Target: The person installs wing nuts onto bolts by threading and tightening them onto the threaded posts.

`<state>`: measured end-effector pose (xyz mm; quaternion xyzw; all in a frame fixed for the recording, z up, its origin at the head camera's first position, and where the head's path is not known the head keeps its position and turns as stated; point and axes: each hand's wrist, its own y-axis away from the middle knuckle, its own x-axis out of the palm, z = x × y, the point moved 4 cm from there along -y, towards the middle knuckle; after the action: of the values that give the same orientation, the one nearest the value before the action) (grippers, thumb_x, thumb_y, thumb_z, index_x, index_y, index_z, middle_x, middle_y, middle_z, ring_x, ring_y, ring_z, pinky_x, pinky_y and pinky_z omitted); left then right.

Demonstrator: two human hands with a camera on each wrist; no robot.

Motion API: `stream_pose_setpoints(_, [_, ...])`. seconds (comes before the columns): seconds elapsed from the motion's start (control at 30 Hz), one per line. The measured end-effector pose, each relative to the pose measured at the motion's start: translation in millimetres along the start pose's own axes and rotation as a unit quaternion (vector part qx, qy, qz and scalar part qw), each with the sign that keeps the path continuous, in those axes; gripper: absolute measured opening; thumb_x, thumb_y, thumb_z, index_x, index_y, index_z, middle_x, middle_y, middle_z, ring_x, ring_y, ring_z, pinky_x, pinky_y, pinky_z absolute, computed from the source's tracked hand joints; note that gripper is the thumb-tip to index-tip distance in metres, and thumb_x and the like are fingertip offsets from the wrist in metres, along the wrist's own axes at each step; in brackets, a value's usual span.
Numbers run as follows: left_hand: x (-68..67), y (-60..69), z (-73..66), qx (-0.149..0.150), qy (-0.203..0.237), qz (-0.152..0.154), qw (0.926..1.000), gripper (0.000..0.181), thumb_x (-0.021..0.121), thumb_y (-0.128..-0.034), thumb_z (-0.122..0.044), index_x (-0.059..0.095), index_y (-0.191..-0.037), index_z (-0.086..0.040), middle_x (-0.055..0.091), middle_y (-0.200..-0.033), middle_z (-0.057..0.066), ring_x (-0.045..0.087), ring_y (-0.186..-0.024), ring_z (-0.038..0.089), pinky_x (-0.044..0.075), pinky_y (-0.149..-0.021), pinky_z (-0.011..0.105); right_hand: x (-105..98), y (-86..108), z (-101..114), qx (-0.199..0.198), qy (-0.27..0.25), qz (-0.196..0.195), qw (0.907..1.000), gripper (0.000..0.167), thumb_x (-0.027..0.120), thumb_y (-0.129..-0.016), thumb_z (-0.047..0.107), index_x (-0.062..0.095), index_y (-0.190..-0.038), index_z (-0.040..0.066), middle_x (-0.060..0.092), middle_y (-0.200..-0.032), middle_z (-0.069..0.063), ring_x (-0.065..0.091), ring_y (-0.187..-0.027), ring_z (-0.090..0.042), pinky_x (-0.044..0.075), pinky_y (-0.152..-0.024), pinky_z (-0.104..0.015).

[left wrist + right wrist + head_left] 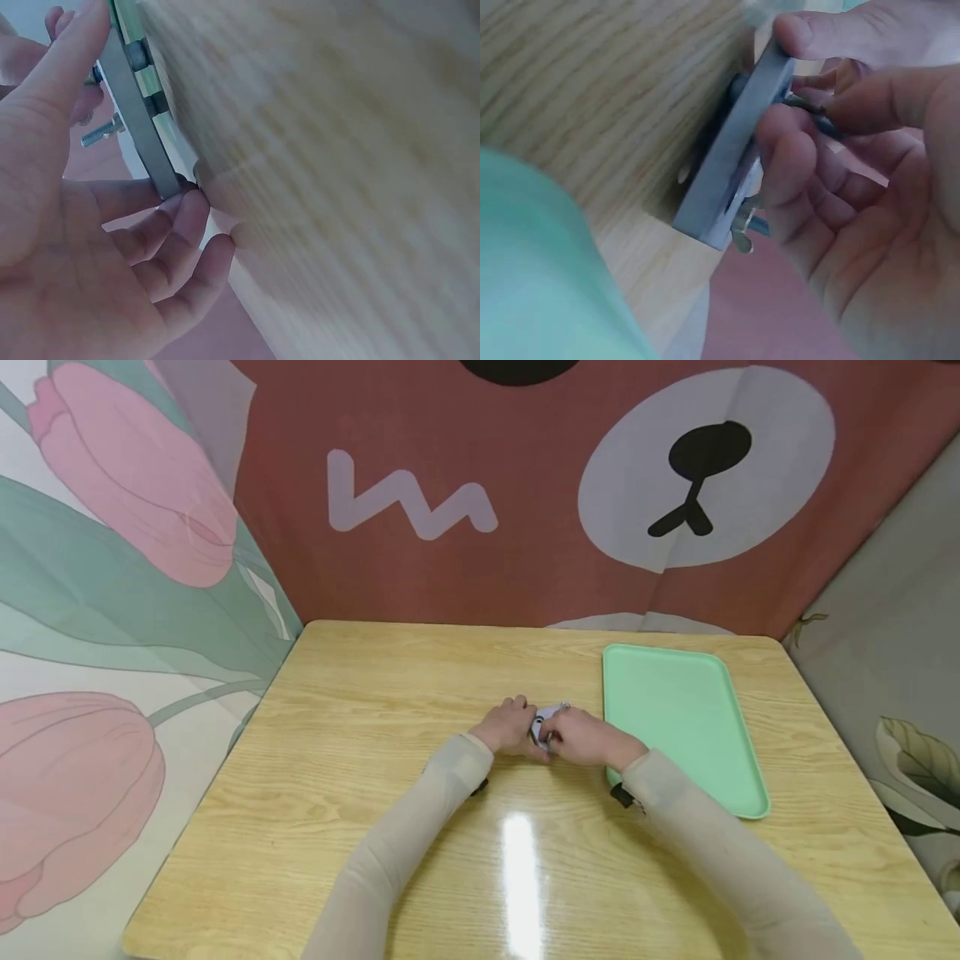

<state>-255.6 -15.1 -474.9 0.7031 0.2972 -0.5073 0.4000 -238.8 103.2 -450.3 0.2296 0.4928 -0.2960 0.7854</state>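
Note:
A flat grey metal plate point(542, 723) with bolts through it lies on the table between both hands. In the left wrist view, bolt heads point(137, 55) stick out below the plate, toward the tabletop. My left hand point(508, 727) grips the plate by its edges, thumb at one end and fingertips at the other. From the right, my right hand point(587, 737) pinches a wing nut point(804, 103) on one bolt between thumb and index finger; the fingers partly cover it. Another wing nut point(742, 226) sits on a threaded bolt point(97, 133) near the plate's other end.
A light green tray point(682, 718) lies on the right of the wooden table point(360, 693), close beside my right forearm. A printed cloth point(420, 577) hangs behind the table's far edge, with more printed fabric at both sides.

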Motion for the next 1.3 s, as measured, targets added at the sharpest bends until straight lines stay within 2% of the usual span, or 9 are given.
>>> stream_pose_setpoints(0.3, [1.9,-0.3,-0.5,-0.008,0.000,0.000,1.0000,0.080,0.066,-0.0737,-0.066,0.049,-0.128,-0.011,0.046,-0.119,0.005,0.043,-0.099,0.019,0.044,-0.080,0.032,-3,1.3,1,0.026,0.037,-0.014,0.9989,0.006,0.064,-0.088,0.010,0.068,-0.084,0.009,0.061,-0.077,0.001,0.051,-0.065,-0.013,0.044,-0.061,-0.030])
stream_pose_setpoints(0.43, [1.1,-1.2,-2.1,-0.006,0.000,-0.006,1.0000,0.074,0.067,-0.0748,-0.064,0.051,-0.125,-0.011,0.047,-0.112,0.003,0.044,-0.096,0.018,0.043,-0.078,0.032,-2,-1.1,3,0.050,0.062,-0.025,0.9965,0.017,0.063,-0.089,0.015,0.062,-0.074,0.009,0.056,-0.067,0.000,0.051,-0.057,-0.013,0.044,-0.054,-0.029])
stream_pose_setpoints(0.53, [1.2,-0.5,-3.2,-0.006,-0.001,-0.007,1.0000,0.072,0.067,-0.0754,-0.063,0.053,-0.123,-0.011,0.047,-0.109,0.003,0.044,-0.094,0.018,0.044,-0.078,0.032,1,-1.7,4,0.065,0.054,-0.034,0.9958,0.016,0.062,-0.090,0.016,0.058,-0.077,0.008,0.055,-0.069,-0.001,0.050,-0.060,-0.014,0.044,-0.054,-0.029])
stream_pose_setpoints(0.67, [0.9,0.5,-3.6,-0.006,0.000,-0.004,1.0000,0.072,0.066,-0.0755,-0.063,0.053,-0.125,-0.012,0.047,-0.108,0.003,0.044,-0.095,0.018,0.044,-0.079,0.033,2,1.0,7,0.080,0.007,-0.040,0.9960,0.007,0.058,-0.092,0.014,0.057,-0.090,0.007,0.056,-0.079,-0.001,0.051,-0.065,-0.014,0.045,-0.059,-0.029])
stream_pose_setpoints(0.73, [0.3,0.7,-3.4,-0.007,-0.001,-0.003,1.0000,0.074,0.067,-0.0751,-0.064,0.053,-0.125,-0.012,0.047,-0.110,0.003,0.044,-0.095,0.019,0.045,-0.080,0.034,2,2.4,9,0.074,0.001,-0.035,0.9966,0.004,0.056,-0.092,0.010,0.059,-0.093,0.008,0.058,-0.082,-0.001,0.051,-0.068,-0.014,0.046,-0.064,-0.031])
stream_pose_setpoints(0.93, [0.1,-0.7,-1.6,-0.007,-0.005,-0.001,1.0000,0.077,0.066,-0.0735,-0.066,0.051,-0.126,-0.011,0.047,-0.118,0.005,0.044,-0.099,0.020,0.045,-0.081,0.033,-2,2.2,12,0.022,0.031,-0.021,0.9990,0.006,0.063,-0.087,0.006,0.068,-0.086,0.009,0.060,-0.083,-0.002,0.050,-0.072,-0.014,0.045,-0.084,-0.043])
stream_pose_setpoints(1.07, [1.7,-0.8,-1.3,-0.005,-0.005,0.006,1.0000,0.077,0.065,-0.0738,-0.067,0.050,-0.126,-0.012,0.046,-0.118,0.005,0.044,-0.099,0.019,0.044,-0.079,0.032,-2,-0.4,10,0.007,0.057,-0.021,0.9981,0.003,0.069,-0.083,0.006,0.068,-0.082,0.009,0.061,-0.081,-0.001,0.055,-0.072,-0.013,0.043,-0.091,-0.047])
stream_pose_setpoints(1.2, [2.5,-1.0,-0.7,-0.007,-0.008,0.009,0.9999,0.077,0.064,-0.0746,-0.067,0.050,-0.128,-0.013,0.045,-0.117,0.004,0.043,-0.097,0.018,0.044,-0.078,0.032,-1,-2.7,8,0.023,0.076,-0.025,0.9965,0.007,0.071,-0.084,0.012,0.067,-0.079,0.009,0.058,-0.077,-0.001,0.054,-0.068,-0.014,0.049,-0.072,-0.037])
stream_pose_setpoints(1.3, [1.3,-1.4,0.3,-0.007,-0.009,0.005,0.9999,0.076,0.065,-0.0749,-0.066,0.050,-0.128,-0.013,0.046,-0.116,0.003,0.043,-0.097,0.018,0.043,-0.078,0.031,0,-4.9,7,0.044,0.091,-0.038,0.9941,0.014,0.069,-0.086,0.017,0.064,-0.074,0.010,0.054,-0.071,-0.001,0.050,-0.062,-0.014,0.044,-0.057,-0.031])
